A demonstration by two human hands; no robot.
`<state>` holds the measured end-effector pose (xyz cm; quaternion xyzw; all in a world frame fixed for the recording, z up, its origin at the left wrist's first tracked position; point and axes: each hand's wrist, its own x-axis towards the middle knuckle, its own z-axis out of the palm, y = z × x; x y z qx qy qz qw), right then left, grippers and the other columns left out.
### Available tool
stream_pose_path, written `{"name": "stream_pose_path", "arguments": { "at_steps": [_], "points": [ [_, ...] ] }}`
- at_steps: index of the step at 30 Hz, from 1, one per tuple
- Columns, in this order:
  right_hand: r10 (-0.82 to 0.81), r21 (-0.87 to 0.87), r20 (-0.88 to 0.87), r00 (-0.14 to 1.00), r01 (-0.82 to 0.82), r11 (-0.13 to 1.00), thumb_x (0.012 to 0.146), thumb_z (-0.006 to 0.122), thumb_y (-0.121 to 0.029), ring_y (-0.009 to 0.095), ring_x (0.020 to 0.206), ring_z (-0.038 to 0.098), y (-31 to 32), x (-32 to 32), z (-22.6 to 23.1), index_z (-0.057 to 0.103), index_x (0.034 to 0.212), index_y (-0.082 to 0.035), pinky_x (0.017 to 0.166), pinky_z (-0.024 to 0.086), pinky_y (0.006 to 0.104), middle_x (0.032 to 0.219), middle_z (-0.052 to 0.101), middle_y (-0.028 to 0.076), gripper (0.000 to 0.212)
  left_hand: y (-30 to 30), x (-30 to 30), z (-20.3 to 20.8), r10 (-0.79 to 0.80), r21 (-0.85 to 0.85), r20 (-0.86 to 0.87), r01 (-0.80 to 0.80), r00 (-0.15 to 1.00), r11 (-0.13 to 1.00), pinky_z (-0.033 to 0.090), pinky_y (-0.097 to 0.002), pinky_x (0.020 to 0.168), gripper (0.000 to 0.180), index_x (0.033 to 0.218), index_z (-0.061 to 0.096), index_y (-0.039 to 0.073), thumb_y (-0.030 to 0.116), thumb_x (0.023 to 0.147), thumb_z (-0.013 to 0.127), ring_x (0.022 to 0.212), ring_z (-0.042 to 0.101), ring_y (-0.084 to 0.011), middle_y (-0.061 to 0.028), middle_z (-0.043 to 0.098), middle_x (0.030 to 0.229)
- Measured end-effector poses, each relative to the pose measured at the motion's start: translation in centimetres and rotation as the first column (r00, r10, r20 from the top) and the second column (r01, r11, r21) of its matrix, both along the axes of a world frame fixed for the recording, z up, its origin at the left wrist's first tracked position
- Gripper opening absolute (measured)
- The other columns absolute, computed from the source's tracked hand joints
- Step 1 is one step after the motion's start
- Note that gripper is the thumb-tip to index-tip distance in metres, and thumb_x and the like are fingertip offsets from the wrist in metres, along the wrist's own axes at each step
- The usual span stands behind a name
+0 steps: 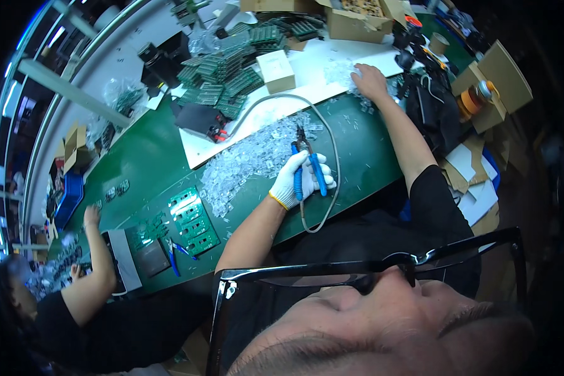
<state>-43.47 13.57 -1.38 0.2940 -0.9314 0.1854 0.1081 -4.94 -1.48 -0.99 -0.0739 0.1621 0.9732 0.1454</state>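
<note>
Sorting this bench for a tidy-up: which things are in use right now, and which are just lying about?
In use:
- blue-handled cutters in gloved left hand
- clear plastic bits under bare right hand

Lying about:
- stacked green circuit boards
- small white box
- tape roll

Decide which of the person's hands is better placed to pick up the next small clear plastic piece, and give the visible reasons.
Right, probably. The bare right hand already rests on the scattered clear plastic pieces at the far side of the table, while the gloved left hand is occupied gripping blue-handled cutters.

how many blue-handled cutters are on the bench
2: one cutter in the gloved left hand, another cutter lying beside the green boards. Clutter may hide more.
</note>
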Motion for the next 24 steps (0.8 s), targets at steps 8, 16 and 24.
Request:
{"name": "stream_pose_path", "arguments": {
  "at_steps": [8,16,24],
  "points": [
    [0.056,-0.131,0.050,0.997,-0.049,0.990,0.101,0.060,-0.035,0.044,0.134,0.055,1.1,6.2,-0.4,0.065,0.133,0.001,0.116,0.041,0.0495,0.142,0.061,0.028,0.049,0.0,-0.1,-0.1,0.003,-0.012,-0.020,-0.003,1.000,1.000,0.055,-0.0611,0.098,0.053,0.123,0.062,-0.003,0.045,0.099,0.065,0.099,0.070,-0.0405,-0.0224,0.070,0.106],
    [0.085,-0.072,-0.079,0.993,-0.091,0.993,0.098,0.063,-0.045,0.046,0.143,0.046,-3.2,6.4,2.5,0.059,0.143,-0.003,0.118,0.036,0.0575,0.154,0.051,0.029,0.061,-0.3,0.1,0.0,0.019,-0.009,0.031,-0.019,0.999,1.000,0.056,-0.0610,0.096,0.049,0.121,0.060,-0.002,0.042,0.102,0.063,0.099,0.071,-0.0405,-0.0235,0.070,0.106],
    [-0.019,0.278,0.036,0.999,0.008,0.961,0.091,0.061,-0.067,0.047,0.149,0.039,-12.2,-1.4,4.1,0.054,0.154,-0.021,0.119,0.035,0.0637,0.168,0.039,0.016,0.079,-0.4,0.0,-1.3,-0.014,-0.061,0.048,0.017,0.999,0.998,0.057,-0.0597,0.097,0.055,0.124,0.063,-0.002,0.047,0.100,0.064,0.097,0.074,-0.0397,-0.0235,0.073,0.108]
  ]
}}
